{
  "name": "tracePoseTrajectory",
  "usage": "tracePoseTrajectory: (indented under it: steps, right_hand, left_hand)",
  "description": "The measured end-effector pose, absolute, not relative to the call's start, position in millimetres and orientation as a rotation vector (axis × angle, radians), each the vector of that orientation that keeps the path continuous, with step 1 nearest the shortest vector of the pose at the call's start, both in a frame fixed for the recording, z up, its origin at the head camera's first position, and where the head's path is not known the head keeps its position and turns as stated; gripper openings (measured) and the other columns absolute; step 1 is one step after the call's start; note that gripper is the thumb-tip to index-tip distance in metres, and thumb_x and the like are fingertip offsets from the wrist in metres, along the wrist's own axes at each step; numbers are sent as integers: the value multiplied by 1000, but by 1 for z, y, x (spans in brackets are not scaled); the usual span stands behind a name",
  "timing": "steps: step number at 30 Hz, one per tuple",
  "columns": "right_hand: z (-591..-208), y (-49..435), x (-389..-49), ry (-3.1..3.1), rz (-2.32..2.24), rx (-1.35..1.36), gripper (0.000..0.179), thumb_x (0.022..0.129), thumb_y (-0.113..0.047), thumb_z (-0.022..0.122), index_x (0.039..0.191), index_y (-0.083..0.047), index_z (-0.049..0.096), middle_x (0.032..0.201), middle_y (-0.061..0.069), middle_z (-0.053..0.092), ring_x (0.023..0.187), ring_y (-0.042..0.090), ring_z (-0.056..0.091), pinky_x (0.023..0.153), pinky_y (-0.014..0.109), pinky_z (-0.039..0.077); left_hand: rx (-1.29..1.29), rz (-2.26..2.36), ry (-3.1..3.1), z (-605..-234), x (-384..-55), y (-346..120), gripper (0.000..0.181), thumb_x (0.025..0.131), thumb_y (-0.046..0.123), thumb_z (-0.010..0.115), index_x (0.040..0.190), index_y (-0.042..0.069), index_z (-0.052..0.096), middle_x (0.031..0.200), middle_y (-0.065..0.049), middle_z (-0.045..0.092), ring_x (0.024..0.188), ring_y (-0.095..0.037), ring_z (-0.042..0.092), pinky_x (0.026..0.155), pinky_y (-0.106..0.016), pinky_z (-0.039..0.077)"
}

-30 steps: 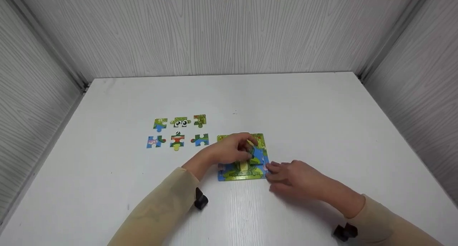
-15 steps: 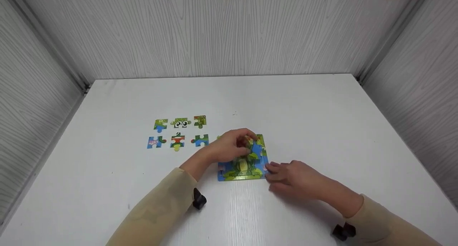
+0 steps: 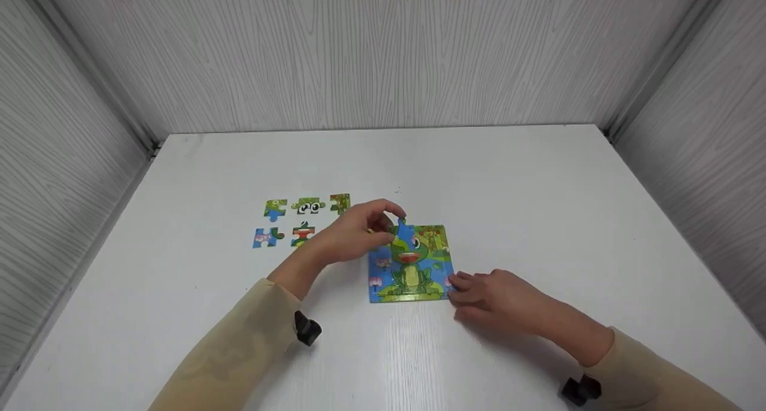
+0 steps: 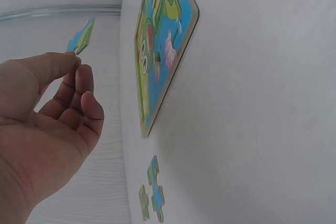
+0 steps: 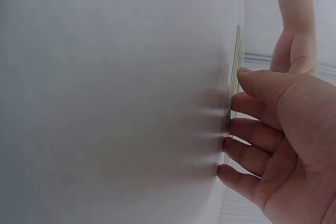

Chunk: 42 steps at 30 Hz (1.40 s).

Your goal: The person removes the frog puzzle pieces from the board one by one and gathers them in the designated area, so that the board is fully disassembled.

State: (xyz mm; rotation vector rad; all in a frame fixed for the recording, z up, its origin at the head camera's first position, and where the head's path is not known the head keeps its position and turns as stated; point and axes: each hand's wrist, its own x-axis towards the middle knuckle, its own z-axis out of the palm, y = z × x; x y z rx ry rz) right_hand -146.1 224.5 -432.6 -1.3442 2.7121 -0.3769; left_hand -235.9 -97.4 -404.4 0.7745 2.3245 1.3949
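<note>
Between thumb and fingertips, my left hand [image 3: 350, 234] pinches a blue and green jigsaw piece [image 4: 83, 36], raised above the far left part of the frog puzzle board [image 3: 413, 282]. In the head view the held piece overlaps the frog's head. The board lies flat, its frog picture visible from mouth to feet. At the board's lower right edge, the fingertips of my right hand [image 3: 499, 300] touch its side; the right wrist view shows these fingers [image 5: 252, 153] slightly bent along the thin edge, thumb over it.
Several loose jigsaw pieces lie in two rows left of the board, among them one with eyes [image 3: 309, 207], a red-mouth piece [image 3: 303, 234] and a pink-flower piece [image 3: 263, 237]. My left forearm partly covers the lower row. White table [image 3: 508, 189], grey wood-grain walls [image 3: 383, 52] behind and beside.
My left hand has lifted the blue and green piece off the board's right side and carried it up and left, uncovering the frog picture. My right hand stays at the board's edge.
</note>
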Motion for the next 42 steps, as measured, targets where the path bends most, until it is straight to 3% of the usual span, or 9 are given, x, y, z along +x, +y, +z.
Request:
tracePoseTrajectory:
  steps: [14, 23, 42]
  right_hand:
    - [-433, 225, -143, 2710, -398, -1273, 33, 103, -25, 72, 132, -10, 76, 143, 15, 65, 129, 32, 65, 86, 49, 58]
    - [-434, 223, -140, 2709, -405, -1177, 35, 102, -27, 72, 134, -12, 76, 146, 11, 63, 134, 29, 62, 92, 50, 56]
    - [-433, 224, -143, 2705, -415, -1190, 33, 103, -27, 71, 132, -12, 76, 146, 12, 63, 133, 31, 62, 89, 49, 57]
  left_hand:
    - [666, 1407, 2432, -400, -230, -144, 38, 101, 6, 68, 136, 21, 65, 114, -6, 64, 102, -26, 60, 86, -37, 53]
    - [625, 1378, 2455, -406, -225, -162, 39, 101, 6, 70, 139, 17, 63, 112, -6, 64, 102, -25, 59, 89, -39, 51]
    - [563, 1335, 2486, -419, -218, -186, 39, 101, 7, 70, 138, 14, 63, 110, -7, 63, 101, -26, 56, 87, -40, 48]
